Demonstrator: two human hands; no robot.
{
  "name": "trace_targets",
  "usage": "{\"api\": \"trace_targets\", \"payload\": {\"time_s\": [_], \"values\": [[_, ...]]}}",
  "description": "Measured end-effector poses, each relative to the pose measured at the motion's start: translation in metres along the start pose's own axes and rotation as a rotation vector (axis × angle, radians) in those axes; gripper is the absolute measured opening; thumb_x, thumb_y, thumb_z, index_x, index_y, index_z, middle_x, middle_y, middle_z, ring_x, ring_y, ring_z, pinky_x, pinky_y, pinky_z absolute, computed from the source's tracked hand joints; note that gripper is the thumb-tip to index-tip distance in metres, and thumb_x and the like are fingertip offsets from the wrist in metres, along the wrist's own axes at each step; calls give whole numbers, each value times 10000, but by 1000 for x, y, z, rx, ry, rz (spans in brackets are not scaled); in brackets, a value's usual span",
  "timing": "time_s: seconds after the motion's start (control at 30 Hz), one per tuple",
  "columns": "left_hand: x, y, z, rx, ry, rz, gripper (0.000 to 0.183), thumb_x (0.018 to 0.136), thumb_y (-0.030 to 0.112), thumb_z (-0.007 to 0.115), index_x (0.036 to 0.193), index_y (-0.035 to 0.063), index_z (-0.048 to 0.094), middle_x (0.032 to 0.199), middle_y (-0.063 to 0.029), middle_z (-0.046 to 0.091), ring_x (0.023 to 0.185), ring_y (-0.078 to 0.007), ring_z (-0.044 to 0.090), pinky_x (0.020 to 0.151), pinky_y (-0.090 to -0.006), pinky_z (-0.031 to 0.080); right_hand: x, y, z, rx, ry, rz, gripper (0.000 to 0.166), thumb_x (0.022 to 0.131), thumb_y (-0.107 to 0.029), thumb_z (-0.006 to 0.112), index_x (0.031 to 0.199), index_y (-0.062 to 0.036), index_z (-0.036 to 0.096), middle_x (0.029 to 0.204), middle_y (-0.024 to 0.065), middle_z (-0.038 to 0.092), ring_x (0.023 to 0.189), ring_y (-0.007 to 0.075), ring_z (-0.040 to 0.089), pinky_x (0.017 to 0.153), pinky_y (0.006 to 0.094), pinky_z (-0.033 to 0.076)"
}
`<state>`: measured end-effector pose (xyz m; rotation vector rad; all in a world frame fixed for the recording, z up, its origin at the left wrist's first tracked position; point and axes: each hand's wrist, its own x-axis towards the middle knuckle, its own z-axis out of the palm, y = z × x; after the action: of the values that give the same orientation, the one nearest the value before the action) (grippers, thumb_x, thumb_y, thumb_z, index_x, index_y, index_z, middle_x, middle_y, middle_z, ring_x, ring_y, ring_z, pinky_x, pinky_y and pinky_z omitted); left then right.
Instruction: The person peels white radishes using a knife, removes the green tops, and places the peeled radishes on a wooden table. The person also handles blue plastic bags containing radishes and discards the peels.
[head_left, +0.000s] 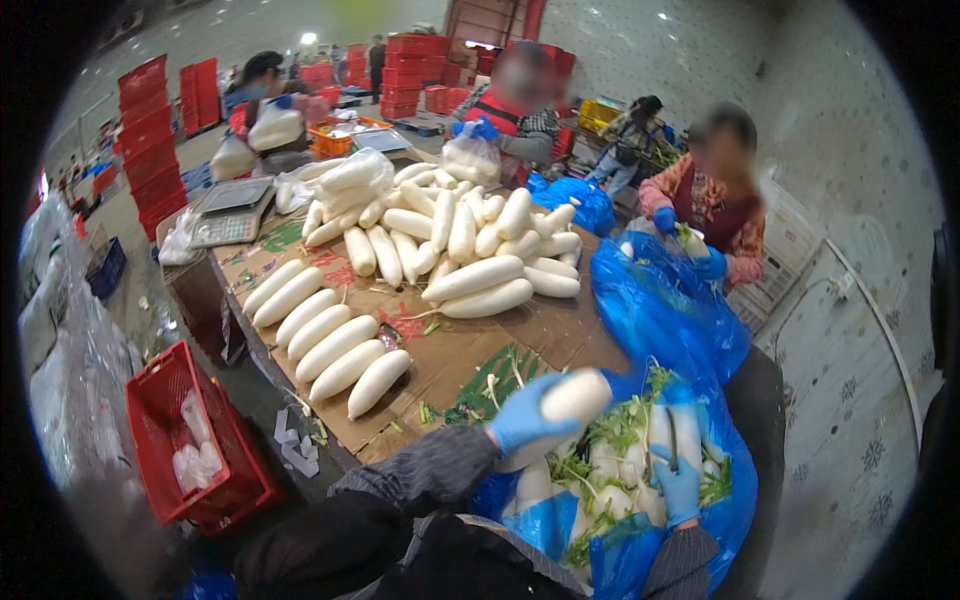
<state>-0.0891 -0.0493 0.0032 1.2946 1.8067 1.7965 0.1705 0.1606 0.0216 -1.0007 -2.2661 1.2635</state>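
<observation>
My left hand (529, 420), in a light blue glove, is closed around a white daikon radish (579, 397) above the table's near right edge. In my right hand (677, 487), gloved the same way, is a small knife (672, 433) with a dark, narrow blade pointing away from me. That hand is over a large blue plastic bag (731, 517) holding leafy-topped daikon (613, 499). On the cardboard-covered table (570, 330) several trimmed daikon (337, 349) lie in a slanting row at the left. Behind them rises a heap of daikon (465, 232).
A digital scale (232, 210) sits at the table's far left corner. On the floor at left is a red crate (202, 450) with plastic bags inside. Across the table a co-worker (517, 112) handles a bag of daikon; another person (724, 195) trims at right beside more blue plastic (660, 300).
</observation>
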Motion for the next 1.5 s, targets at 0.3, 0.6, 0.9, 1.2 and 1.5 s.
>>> {"api": "trace_targets", "payload": {"time_s": [0.3, 0.6, 0.9, 1.2, 1.5], "values": [[26, 66, -24, -1346, 271, -231, 633, 896, 519, 586, 1352, 93, 478, 1242, -111, 603, 1102, -278, 589, 962, -448, 474, -35, -104, 77, 440, -366, -251, 669, 857, -196, 723, 1412, 19, 415, 1332, 126, 558, 1166, 158, 554, 812, 204, 479], [22, 73, -47, -1084, 286, 34, 725, 870, 504, 615, 1392, 39, 427, 1349, -153, 529, 1227, -305, 525, 1052, -453, 424, -26, -109, 49, 411, 50, -11, 305, 858, -127, 718, 1143, -26, 678, 780, -9, 632, 526, 38, 472, 464, 184, 392], [-25, 30, -26, 4, -613, -189, 867, 662, 365, 854, 1370, 17, 493, 1289, -131, 593, 1204, -220, 540, 1050, -367, 399, -29, -112, 43, 435, -41, -205, 235, 828, -92, 711, 1051, -18, 713, 996, 60, 724, 739, 94, 618, 685, 244, 508], [-19, 35, 6, 40, -289, -106, 748, 665, 358, 842, 1262, 18, 546, 1130, -189, 653, 999, -261, 659, 862, -377, 520, -48, -125, 36, 60, 326, -708, 306, 841, -24, 658, 1143, -62, 691, 840, 71, 646, 702, 158, 616, 641, 283, 495], [-28, 59, -8, -121, -394, -161, 796, 665, 269, 856, 1337, 45, 493, 1207, -103, 610, 1098, -177, 581, 963, -335, 464, -3, -50, 47, -458, 50, -382, 236, 916, -178, 603, 1116, -92, 694, 864, 102, 698, 777, 220, 666, 685, 323, 515]]}}
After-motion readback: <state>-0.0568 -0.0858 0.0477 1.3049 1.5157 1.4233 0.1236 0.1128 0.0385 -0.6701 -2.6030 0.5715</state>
